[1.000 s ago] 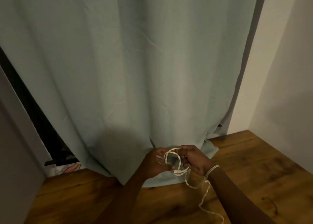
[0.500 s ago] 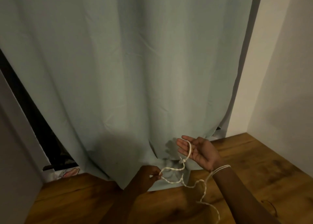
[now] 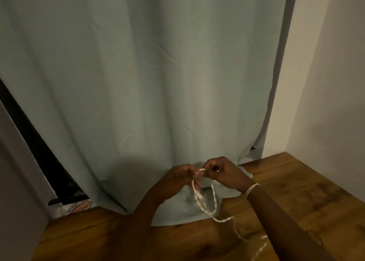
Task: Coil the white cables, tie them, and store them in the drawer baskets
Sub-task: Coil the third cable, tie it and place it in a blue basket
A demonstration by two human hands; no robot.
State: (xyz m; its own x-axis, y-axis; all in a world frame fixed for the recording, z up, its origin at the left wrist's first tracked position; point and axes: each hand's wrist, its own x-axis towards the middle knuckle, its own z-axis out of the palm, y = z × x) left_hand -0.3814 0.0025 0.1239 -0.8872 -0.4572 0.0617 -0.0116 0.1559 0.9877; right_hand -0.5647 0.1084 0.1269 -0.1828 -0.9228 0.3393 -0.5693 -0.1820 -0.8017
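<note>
Head view: our white cable (image 3: 205, 205) hangs looped just before the curtain (image 3: 138, 83) hem, pinched by our left hand (image 3: 182, 178) and right hand (image 3: 223, 174), which sit close together. Beyond the curtain's right edge stands the wall (image 3: 325, 83); wooden floor (image 3: 98, 237) spreads below.

Two hands in view: left hand (image 3: 182, 177) and right hand (image 3: 223, 174), both pinching one white cable (image 3: 205, 205). One pale green curtain (image 3: 148, 73). One wooden floor (image 3: 296, 191). One white cord wristband (image 3: 251, 189), looped twice on the right wrist. One dark gap (image 3: 37, 156) left of the curtain.
</note>
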